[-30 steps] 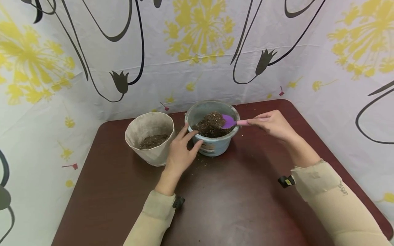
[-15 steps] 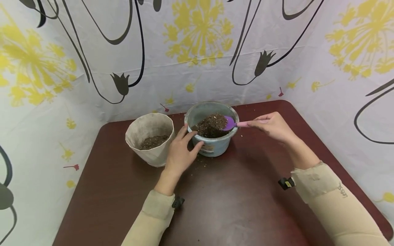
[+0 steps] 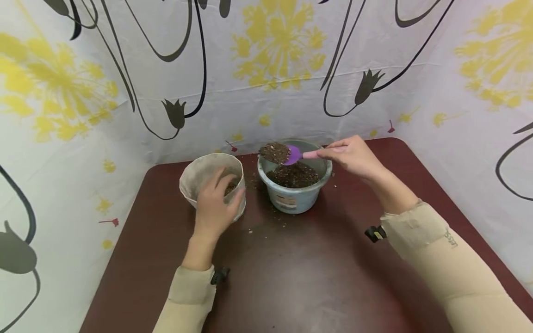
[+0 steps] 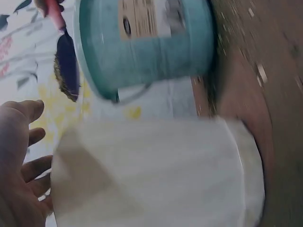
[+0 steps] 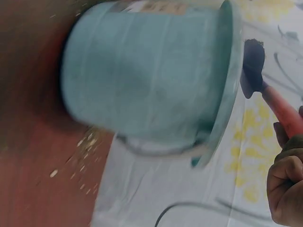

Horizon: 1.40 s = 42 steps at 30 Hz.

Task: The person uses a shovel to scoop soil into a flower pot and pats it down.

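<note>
My right hand (image 3: 354,157) grips the pink handle of a small purple trowel (image 3: 294,155), its blade heaped with dark soil (image 3: 275,152). The loaded blade is held above the left rim of a light blue bucket (image 3: 293,199), which has more soil in its bottom. My left hand (image 3: 214,206) is over the near side of a white faceted pot (image 3: 195,173), fingers spread and loosely bent. In the left wrist view the fingers are by the rim of the white pot (image 4: 156,170); whether they touch it, I cannot tell. The hand hides most of the soil inside.
Both containers stand near the back of a dark red-brown table (image 3: 291,277). Soil crumbs lie around the bucket's foot. Patterned white cloth (image 3: 266,101) hangs behind and at both sides. The bucket has a wire handle (image 5: 161,152) hanging down its side.
My right hand has lifted the trowel out of the bucket with soil on it and moved it left. My left hand has let go of the bucket rim and shifted left to the white pot.
</note>
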Each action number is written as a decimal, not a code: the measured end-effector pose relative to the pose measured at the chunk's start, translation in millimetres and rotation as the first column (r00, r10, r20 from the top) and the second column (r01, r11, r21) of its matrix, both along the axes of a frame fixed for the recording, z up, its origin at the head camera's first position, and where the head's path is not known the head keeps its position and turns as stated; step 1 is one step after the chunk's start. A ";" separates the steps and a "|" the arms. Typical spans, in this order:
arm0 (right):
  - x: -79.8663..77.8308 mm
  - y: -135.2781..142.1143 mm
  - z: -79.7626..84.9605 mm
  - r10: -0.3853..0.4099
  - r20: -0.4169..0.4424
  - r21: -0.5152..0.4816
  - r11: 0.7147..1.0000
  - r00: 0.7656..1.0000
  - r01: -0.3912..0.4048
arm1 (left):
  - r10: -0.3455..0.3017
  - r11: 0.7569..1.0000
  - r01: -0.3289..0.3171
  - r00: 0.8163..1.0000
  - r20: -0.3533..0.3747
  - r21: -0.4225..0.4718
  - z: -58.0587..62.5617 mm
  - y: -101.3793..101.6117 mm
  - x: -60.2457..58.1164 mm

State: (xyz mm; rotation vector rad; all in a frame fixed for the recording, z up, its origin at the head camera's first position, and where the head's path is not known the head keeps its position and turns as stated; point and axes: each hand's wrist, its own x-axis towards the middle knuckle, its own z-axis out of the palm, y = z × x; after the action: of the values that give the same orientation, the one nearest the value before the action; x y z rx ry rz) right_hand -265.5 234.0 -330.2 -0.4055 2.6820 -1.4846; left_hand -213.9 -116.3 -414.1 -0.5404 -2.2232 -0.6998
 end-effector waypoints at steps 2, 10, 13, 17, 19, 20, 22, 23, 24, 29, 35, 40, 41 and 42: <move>-3.4 -13.0 6.1 0.021 -0.003 -0.010 1.000 1.000 -0.021 | 0.053 0.999 -0.053 0.999 0.010 -0.002 -2.7 -12.2 2.9; -12.3 -69.2 9.9 0.072 0.013 -0.050 0.996 0.997 -0.071 | 0.236 0.972 -0.235 0.970 0.065 -0.015 -19.9 -41.9 18.5; -12.8 -87.5 0.4 0.086 -0.130 0.060 0.995 0.988 -0.078 | 0.233 0.972 -0.234 0.968 0.095 -0.002 -25.5 -44.3 20.4; -12.3 -105.2 -16.8 0.186 -0.475 0.274 0.960 0.860 -0.056 | 0.201 0.978 -0.205 0.972 0.120 0.025 -27.4 -42.9 20.9; -10.9 -111.3 -25.1 0.242 -0.626 0.351 0.936 0.742 -0.009 | 0.196 0.978 -0.203 0.972 0.127 0.043 -27.5 -42.0 21.6; -10.2 -113.6 -28.8 0.264 -0.684 0.370 0.929 0.680 0.012 | 0.197 0.978 -0.204 0.972 0.128 0.049 -27.2 -41.6 22.2; -8.4 -116.6 -33.7 0.288 -0.756 0.389 0.920 0.588 0.050 | 0.202 0.976 -0.210 0.971 0.127 0.056 -27.8 -41.1 22.8; -8.1 -117.5 -35.2 0.291 -0.775 0.390 0.919 0.561 0.062 | 0.204 0.976 -0.212 0.971 0.126 0.056 -28.6 -41.3 22.7; -7.7 -117.6 -36.2 0.287 -0.786 0.386 0.920 0.548 0.072 | 0.207 0.975 -0.214 0.971 0.121 0.054 -29.4 -41.6 22.5; -8.3 -112.5 -34.3 0.233 -0.763 0.336 0.940 0.603 0.062 | 0.219 0.973 -0.225 0.971 0.096 0.047 -31.6 -43.6 21.0; -11.8 -98.0 -29.1 0.168 -0.709 0.224 0.975 0.684 -0.007 | 0.246 0.968 -0.250 0.963 0.108 0.028 -28.3 -40.2 19.6; -12.8 -74.6 -25.6 0.135 -0.670 0.225 0.974 0.730 0.026 | 0.135 0.989 -0.137 0.990 0.051 0.046 -21.8 -26.2 16.0; -12.4 -69.1 -23.6 0.133 -0.660 0.232 0.972 0.739 0.032 | 0.100 0.993 -0.102 0.994 0.033 0.054 -20.6 -22.1 15.4; -12.2 -63.4 -21.6 0.132 -0.650 0.242 0.969 0.748 0.040 | 0.065 0.996 -0.066 0.998 0.022 0.060 -19.4 -17.6 15.5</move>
State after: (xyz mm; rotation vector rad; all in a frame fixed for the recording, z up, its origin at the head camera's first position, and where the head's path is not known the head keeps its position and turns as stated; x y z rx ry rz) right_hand -277.7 170.6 -351.8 -1.1738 3.2844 -1.1091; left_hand -198.4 -133.9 -433.5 -0.4302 -2.2202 -0.7394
